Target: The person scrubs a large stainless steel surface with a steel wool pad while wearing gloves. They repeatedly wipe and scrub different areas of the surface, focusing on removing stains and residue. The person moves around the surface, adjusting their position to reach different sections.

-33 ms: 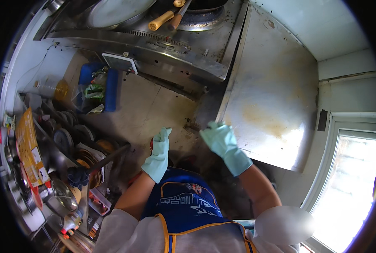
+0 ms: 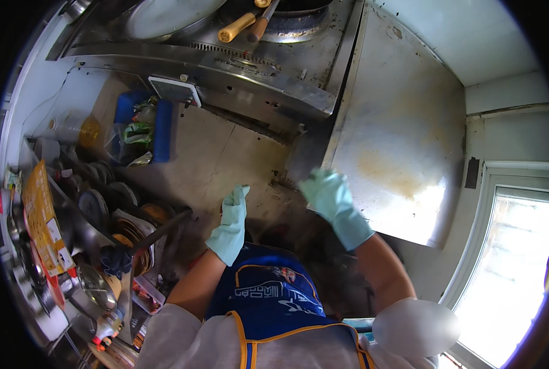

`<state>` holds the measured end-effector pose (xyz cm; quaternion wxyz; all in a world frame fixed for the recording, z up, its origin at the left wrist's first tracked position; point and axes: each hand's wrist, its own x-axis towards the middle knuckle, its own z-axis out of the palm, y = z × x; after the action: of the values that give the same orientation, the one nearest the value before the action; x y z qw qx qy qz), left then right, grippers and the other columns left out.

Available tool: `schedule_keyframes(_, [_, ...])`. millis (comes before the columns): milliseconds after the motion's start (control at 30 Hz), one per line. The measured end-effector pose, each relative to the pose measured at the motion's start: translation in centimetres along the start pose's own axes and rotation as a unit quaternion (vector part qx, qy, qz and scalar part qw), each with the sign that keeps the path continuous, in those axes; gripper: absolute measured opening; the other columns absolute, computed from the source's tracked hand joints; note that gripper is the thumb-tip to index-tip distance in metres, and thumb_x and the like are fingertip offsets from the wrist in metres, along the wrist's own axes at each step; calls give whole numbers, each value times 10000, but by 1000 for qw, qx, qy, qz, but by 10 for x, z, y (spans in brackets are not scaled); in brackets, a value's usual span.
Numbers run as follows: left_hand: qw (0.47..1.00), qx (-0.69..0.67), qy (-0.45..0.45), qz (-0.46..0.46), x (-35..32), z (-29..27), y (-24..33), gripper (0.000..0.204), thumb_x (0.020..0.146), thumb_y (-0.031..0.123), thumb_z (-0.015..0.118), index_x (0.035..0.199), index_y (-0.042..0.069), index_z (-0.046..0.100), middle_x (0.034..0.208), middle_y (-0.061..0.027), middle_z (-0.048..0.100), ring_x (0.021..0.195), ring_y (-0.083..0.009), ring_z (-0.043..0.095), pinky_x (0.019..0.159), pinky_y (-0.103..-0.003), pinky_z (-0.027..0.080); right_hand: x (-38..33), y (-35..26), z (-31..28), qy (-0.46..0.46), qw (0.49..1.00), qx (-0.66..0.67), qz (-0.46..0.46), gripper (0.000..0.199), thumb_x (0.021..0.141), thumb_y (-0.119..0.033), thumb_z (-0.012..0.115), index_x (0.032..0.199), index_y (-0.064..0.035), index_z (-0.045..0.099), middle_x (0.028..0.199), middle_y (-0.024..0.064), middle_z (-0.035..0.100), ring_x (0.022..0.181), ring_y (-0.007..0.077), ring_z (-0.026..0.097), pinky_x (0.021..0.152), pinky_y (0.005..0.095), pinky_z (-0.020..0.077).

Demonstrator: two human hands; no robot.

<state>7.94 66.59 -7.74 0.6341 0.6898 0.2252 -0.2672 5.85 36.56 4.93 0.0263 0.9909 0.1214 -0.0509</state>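
Note:
Both of my hands wear pale green rubber gloves and are held in the air in front of my blue apron (image 2: 256, 289). My left hand (image 2: 229, 224) points away from me with its fingers stretched out; nothing shows in it. To its right, my right hand (image 2: 330, 200) is raised by the near left corner of a steel worktop (image 2: 391, 141). Motion blurs its fingers, and no held thing can be made out there. Whether that glove touches the worktop's edge, I cannot tell.
A steel stove (image 2: 250, 67) with wooden-handled tools (image 2: 237, 27) spans the far side. Below it, a blue bin (image 2: 162, 132) holds wrappers on the tiled floor (image 2: 207, 147). Racks of stacked plates (image 2: 93, 206) and pans crowd the left. A bright window (image 2: 502, 264) is at right.
My right hand has shifted slightly to the right and its fingers look more blurred. My left hand has hardly moved.

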Motion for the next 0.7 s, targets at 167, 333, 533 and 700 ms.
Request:
schedule_keyframes(167, [996,59,-28,66,47,-57,5,584,1198,492,552,1441,-6,737,1401,-169,798,1281,-276,752,1135,-398,556,91,75,13,142,975,-65,159,298,1098,-396,681,964,-144,766,1177,124,740,883,386,754,701,548,641])
schedule_keyframes(333, [996,87,-10,22,89,-95,-6,649,1177,581,561,1371,-1,771,1241,-142,839,1101,-241,751,1022,-383,574,76,46,18,80,973,-43,213,273,1064,-339,745,912,-112,765,1139,141,713,877,394,748,710,542,656])
schedule_keyframes(533, [988,146,-43,36,130,-121,-34,678,1164,606,570,1334,-14,786,1259,-174,841,1171,-284,771,1060,-420,573,1,-36,8,188,969,61,148,115,947,-210,883,920,-146,791,1091,73,707,771,356,695,625,471,612])
schedule_keyframes(700, [979,189,-70,9,140,-128,-37,685,1162,611,564,1326,-15,789,1275,-189,840,1181,-297,779,1080,-429,573,-41,-68,10,122,974,55,185,86,903,-245,892,958,-195,848,1112,74,750,848,348,720,673,485,617])
